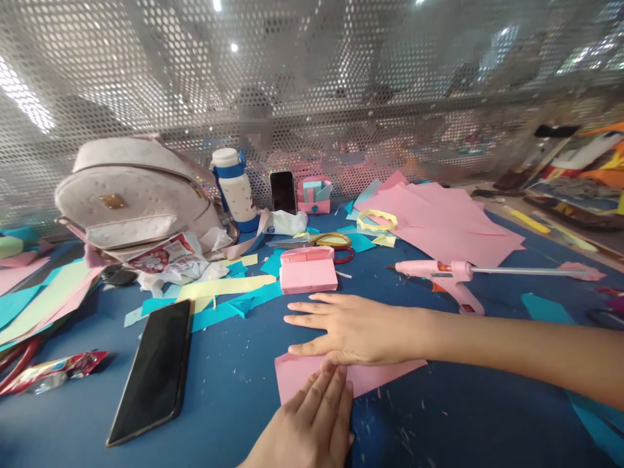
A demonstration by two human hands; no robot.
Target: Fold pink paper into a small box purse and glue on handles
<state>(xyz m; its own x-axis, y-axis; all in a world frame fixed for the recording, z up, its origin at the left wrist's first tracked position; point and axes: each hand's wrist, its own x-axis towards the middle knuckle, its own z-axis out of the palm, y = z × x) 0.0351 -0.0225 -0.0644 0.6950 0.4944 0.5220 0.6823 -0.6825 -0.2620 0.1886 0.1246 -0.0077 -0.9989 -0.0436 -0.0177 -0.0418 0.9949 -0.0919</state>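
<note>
the right hand [358,330], grip spread wide, and left hand [314,416], grip flat, fingers together, rested on pink paper [365,378].

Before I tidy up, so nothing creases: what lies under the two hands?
A pink sheet, partly under the right hand and left hand, on the blue table. The covered part and anything beneath cannot be seen.

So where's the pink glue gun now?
In the head view, the pink glue gun lies right of centre on the blue table, between the right forearm and the spread pink paper.
</note>
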